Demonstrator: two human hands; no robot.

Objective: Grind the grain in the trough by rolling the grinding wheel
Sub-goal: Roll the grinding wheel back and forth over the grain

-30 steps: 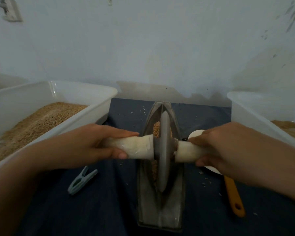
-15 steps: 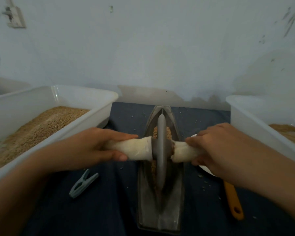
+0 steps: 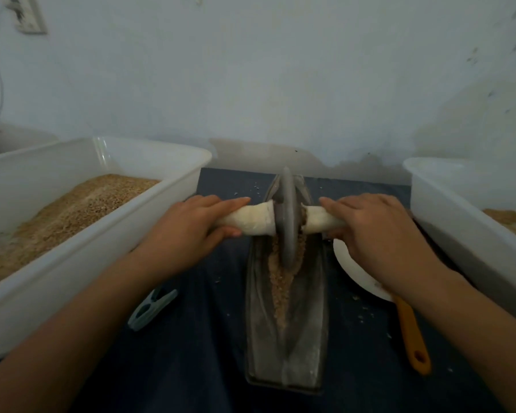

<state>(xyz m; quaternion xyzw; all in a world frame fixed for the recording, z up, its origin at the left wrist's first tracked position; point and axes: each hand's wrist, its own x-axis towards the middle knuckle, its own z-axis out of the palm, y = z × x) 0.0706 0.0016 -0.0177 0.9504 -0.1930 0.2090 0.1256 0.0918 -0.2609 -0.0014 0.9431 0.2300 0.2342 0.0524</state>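
A grey boat-shaped metal trough (image 3: pixel 258 338) lies lengthwise on the dark blue cloth in front of me. A line of brown grain (image 3: pixel 280 281) fills its groove. The grey grinding wheel (image 3: pixel 288 216) stands upright in the groove toward the trough's far end. A white-wrapped axle handle (image 3: pixel 255 223) sticks out on each side of the wheel. My left hand (image 3: pixel 188 231) grips the left handle. My right hand (image 3: pixel 373 231) grips the right handle.
A white tub (image 3: pixel 81 257) of grain stands at the left, another white tub (image 3: pixel 471 234) at the right. A pale green clothes peg (image 3: pixel 151 310) lies left of the trough. A white scoop with an orange handle (image 3: pixel 411 338) lies to the right, under my right arm. The wall is close behind.
Both hands have pushed the wheel away from me, from the trough's middle to its far end. More grain now shows in the near part of the groove.
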